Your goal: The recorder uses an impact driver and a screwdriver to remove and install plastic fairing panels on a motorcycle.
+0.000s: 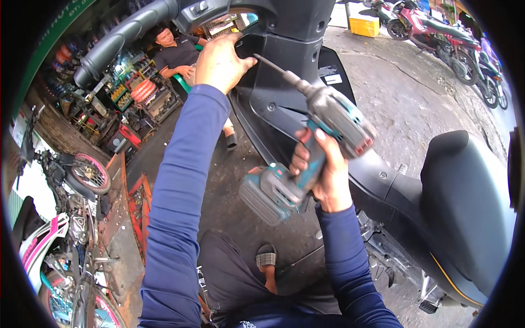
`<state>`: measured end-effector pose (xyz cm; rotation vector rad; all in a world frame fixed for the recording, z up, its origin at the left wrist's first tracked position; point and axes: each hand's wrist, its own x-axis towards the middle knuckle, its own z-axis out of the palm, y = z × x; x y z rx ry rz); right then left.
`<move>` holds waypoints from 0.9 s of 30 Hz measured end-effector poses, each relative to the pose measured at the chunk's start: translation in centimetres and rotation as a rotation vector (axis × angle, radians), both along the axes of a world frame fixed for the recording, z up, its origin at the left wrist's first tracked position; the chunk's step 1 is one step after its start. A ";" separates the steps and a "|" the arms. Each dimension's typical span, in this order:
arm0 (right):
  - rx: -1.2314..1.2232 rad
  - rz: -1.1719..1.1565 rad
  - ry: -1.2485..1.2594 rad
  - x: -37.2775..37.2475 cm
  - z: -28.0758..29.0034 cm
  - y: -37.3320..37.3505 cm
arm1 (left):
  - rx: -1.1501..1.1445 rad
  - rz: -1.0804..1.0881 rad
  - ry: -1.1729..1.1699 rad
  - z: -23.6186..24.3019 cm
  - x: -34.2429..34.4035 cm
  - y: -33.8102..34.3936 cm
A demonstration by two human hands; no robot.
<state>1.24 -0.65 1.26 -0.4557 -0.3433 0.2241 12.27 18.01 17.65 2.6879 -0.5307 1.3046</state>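
Far left there's a motorbike with pink-rimmed spoked wheels point(90, 172), then the scooter's ribbed black rubber handlebar grip point(123, 41) up top, with a person in a dark shirt point(178, 57) sitting behind it. My left hand point(221, 64) is up by the scooter's matte black plastic front panel point(281, 93), thumb and forefinger spread apart, the other fingers mostly hidden. The long thin metal bit point(270, 64) has its tip right by that thumb; can't tell if they touch.

It runs back to the teal-and-grey cordless drill point(339, 117), in front of the panel, tilted up and left. My right hand point(327, 169) is clamped around its handle, which is where I'd hold it too. I reckon it's stiff, tough and fairly heavy, with the chunky dark battery point(270, 194) pulling the base down. The bit's skinny, so sideways force might bend it. Rightmost is the smooth black scooter seat point(465, 164).
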 end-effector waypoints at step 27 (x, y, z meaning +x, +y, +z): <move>0.339 0.188 0.121 4.3 -0.5 6.2 | 0.084 0.266 -0.111 -0.4 0.4 -2.1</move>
